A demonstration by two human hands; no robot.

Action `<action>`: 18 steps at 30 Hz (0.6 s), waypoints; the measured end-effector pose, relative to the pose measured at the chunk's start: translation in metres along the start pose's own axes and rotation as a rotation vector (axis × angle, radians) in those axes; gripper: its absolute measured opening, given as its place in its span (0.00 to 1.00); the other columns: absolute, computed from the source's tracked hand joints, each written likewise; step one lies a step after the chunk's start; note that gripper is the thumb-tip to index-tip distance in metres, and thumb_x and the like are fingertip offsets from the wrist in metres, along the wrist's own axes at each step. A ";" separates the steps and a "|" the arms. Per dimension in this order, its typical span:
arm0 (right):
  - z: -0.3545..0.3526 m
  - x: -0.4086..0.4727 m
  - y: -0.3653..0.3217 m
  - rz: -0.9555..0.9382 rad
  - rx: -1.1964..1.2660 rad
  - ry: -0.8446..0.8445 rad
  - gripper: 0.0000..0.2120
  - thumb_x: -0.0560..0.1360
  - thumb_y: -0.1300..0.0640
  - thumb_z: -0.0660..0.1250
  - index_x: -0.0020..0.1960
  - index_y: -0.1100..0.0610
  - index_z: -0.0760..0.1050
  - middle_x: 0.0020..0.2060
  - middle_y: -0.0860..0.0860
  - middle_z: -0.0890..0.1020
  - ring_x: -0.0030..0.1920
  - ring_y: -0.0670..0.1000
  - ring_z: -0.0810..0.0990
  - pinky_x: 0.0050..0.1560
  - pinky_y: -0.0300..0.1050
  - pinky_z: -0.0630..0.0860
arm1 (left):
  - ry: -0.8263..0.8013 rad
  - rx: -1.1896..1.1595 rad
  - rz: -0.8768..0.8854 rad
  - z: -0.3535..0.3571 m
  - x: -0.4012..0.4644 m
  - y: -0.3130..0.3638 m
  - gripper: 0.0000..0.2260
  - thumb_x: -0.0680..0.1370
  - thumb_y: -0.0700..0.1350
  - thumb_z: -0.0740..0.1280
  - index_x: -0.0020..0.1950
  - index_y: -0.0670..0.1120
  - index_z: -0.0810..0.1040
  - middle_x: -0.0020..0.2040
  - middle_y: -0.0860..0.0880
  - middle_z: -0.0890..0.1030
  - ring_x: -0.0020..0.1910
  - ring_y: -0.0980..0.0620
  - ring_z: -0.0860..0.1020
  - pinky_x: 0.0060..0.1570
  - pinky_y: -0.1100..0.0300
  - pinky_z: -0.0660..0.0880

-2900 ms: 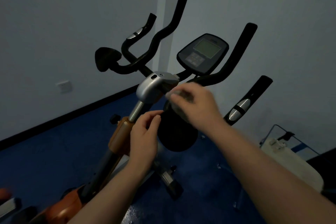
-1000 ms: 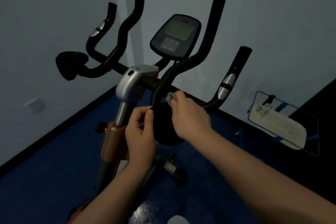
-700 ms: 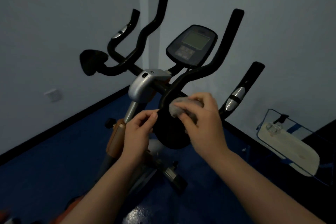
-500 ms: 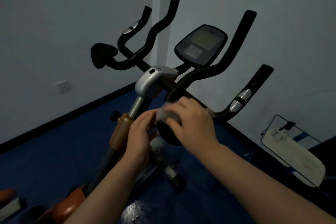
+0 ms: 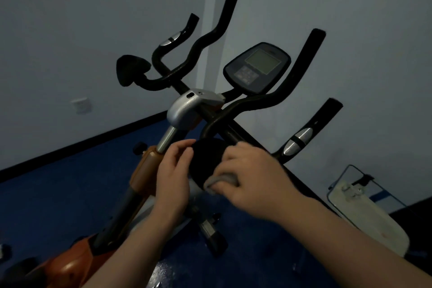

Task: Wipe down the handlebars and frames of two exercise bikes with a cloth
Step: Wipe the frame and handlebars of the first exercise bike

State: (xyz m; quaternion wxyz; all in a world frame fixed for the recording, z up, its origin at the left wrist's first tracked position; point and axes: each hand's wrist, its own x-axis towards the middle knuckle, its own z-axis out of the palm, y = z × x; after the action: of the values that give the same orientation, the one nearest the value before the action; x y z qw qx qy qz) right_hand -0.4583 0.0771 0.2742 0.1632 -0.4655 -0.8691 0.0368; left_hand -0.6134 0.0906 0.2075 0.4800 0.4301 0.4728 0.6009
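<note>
- A small grey cloth (image 5: 221, 182) is seen crumpled into a wad, with only a rounded fold showing below the fingers that cover it.
- The cloth is pinched in the right hand (image 5: 252, 176), whose fingers are curled closed around it, and it is pressed against the lower edge of a round black pad (image 5: 205, 161) at the near end of the handlebars (image 5: 268, 98).
- The left hand (image 5: 174, 176) is held at the left edge of the same pad, fingers bent and narrowly parted, thumb touching the pad; nothing is gripped in it.
- The handlebars are black and foam-covered, with silver sensor plates (image 5: 298, 141) on the outer grips; a dark console (image 5: 257, 66) with a grey screen is mounted between them.
- The exercise bike (image 5: 145, 177) is carried on a silver post and an orange frame, standing on a blue floor (image 5: 58, 184) near the corner of two pale walls.
- At the right edge of the floor, a wire-framed holder (image 5: 346, 181) is seen with a pale flat item (image 5: 371, 215) lying in it; what that item is cannot be told.
</note>
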 end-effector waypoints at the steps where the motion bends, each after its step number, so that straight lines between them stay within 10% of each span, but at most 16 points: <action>1: -0.010 -0.001 0.011 0.088 0.042 0.133 0.10 0.70 0.44 0.65 0.42 0.47 0.81 0.39 0.44 0.75 0.43 0.45 0.70 0.40 0.41 0.68 | -0.003 0.074 0.078 0.005 0.001 0.001 0.08 0.79 0.43 0.62 0.54 0.52 0.78 0.47 0.57 0.82 0.48 0.61 0.80 0.44 0.69 0.75; 4: -0.034 -0.003 0.048 0.356 0.096 0.394 0.09 0.75 0.46 0.65 0.48 0.49 0.80 0.43 0.45 0.74 0.46 0.44 0.69 0.41 0.38 0.67 | -0.045 0.404 0.311 0.027 0.013 0.005 0.09 0.77 0.47 0.63 0.57 0.55 0.74 0.54 0.58 0.77 0.55 0.62 0.75 0.55 0.66 0.71; 8: -0.016 -0.019 0.073 0.259 -0.285 -0.016 0.11 0.80 0.51 0.58 0.55 0.49 0.78 0.48 0.47 0.77 0.49 0.49 0.72 0.47 0.43 0.62 | 0.025 0.896 0.505 0.048 0.032 0.003 0.09 0.77 0.49 0.63 0.55 0.51 0.77 0.52 0.54 0.79 0.51 0.54 0.77 0.49 0.56 0.73; 15: 0.013 -0.004 0.073 0.164 -0.425 -0.063 0.11 0.78 0.51 0.59 0.50 0.55 0.77 0.35 0.49 0.80 0.36 0.52 0.77 0.38 0.45 0.70 | 0.196 0.900 0.576 0.048 0.038 -0.012 0.06 0.76 0.48 0.63 0.48 0.49 0.79 0.48 0.54 0.79 0.47 0.55 0.76 0.44 0.54 0.74; 18: 0.023 0.040 0.073 0.295 -0.228 -0.169 0.10 0.81 0.51 0.55 0.56 0.56 0.68 0.45 0.52 0.79 0.42 0.55 0.78 0.36 0.47 0.64 | 0.207 0.909 0.587 0.049 0.039 -0.013 0.07 0.76 0.48 0.63 0.48 0.49 0.79 0.49 0.53 0.79 0.48 0.55 0.75 0.45 0.55 0.73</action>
State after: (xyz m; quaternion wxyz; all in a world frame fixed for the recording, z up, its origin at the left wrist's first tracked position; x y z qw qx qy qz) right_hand -0.4283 0.1529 0.2463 0.0289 -0.5984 -0.8007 0.0004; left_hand -0.5704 0.1377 0.2059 0.0093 0.6467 0.5894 0.4840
